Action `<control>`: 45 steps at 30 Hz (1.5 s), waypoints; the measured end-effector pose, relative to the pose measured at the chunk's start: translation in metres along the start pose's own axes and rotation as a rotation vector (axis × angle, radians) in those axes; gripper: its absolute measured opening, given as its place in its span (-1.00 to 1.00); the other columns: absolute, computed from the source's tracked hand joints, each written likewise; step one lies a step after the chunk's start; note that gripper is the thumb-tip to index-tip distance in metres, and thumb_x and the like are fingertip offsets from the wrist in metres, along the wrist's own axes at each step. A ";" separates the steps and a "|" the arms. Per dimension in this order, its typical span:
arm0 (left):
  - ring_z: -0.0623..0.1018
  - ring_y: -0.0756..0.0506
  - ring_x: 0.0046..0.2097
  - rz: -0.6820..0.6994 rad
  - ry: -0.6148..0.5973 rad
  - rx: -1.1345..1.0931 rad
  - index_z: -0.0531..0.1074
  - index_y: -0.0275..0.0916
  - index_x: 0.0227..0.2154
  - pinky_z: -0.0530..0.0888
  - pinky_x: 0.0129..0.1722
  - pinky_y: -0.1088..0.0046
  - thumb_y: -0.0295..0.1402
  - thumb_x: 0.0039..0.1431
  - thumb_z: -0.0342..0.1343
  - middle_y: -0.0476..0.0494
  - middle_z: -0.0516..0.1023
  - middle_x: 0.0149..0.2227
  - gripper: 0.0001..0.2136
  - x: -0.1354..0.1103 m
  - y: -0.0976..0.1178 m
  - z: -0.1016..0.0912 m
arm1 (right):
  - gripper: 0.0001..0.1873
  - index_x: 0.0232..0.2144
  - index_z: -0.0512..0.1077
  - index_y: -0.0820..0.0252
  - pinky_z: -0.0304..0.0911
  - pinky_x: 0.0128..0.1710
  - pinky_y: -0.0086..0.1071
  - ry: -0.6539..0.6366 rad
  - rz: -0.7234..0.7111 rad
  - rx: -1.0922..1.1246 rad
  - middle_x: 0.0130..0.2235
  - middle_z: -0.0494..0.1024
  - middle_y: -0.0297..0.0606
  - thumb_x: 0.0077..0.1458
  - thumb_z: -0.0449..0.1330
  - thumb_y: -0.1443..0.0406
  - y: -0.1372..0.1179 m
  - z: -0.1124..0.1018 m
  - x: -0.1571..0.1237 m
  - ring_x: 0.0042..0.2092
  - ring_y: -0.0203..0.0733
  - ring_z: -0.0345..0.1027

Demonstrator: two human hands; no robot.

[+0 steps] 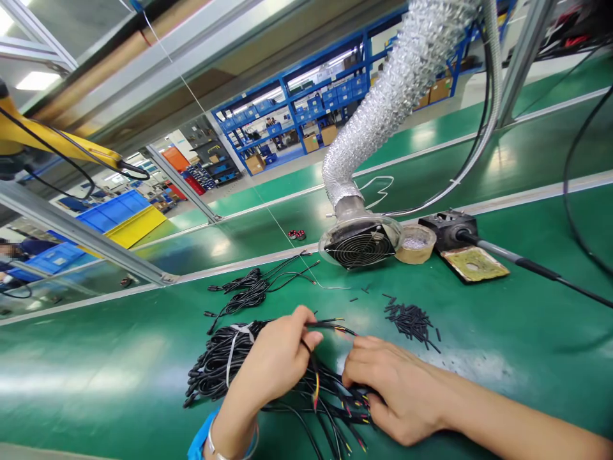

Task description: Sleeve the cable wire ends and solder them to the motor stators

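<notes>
My left hand (282,354) is closed, with a black cable pinched between thumb and fingers; its end hangs down, showing bare red and yellow wires. More cable ends stick out past its fingertips toward the right. My right hand (393,386) curls its fingers and thumb over the loose cable ends, partly hiding them. Under and beside my left hand lies a thick bundle of black cables (215,364), held by a pale tie. The colored wire tips of that bundle fan out below both hands.
Behind the bundle lies a smaller group of black cables (251,287). Short black tubes (412,322) are heaped to the right. Farther back stand a fume extractor fan (359,246) on a silver duct (383,108), a tape roll (416,252), a soldering iron (507,252) and a yellow sponge (474,263).
</notes>
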State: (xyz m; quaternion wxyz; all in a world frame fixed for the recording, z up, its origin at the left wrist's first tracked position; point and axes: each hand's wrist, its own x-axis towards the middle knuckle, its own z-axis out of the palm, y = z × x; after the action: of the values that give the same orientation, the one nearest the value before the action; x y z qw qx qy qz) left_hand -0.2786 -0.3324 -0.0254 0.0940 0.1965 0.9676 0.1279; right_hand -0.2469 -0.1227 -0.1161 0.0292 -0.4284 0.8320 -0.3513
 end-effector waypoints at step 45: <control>0.43 -0.04 -0.32 0.212 0.257 -0.494 0.35 -0.17 -0.26 0.37 -0.30 0.45 -0.38 0.32 -0.04 -0.04 0.45 -0.32 -0.92 -0.015 -0.015 0.060 | -0.86 -0.36 0.35 0.12 0.15 -0.30 -0.36 -0.160 0.629 -0.322 -0.30 0.40 -0.31 0.18 0.06 0.43 0.036 -0.077 -0.009 -0.31 -0.18 0.34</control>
State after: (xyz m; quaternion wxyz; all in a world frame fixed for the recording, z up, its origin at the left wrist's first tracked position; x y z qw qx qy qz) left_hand -0.2565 -0.3392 -0.0844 0.0017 0.2496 0.8852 0.3926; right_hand -0.2932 -0.0594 -0.0817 0.1333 -0.1765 0.9628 -0.1550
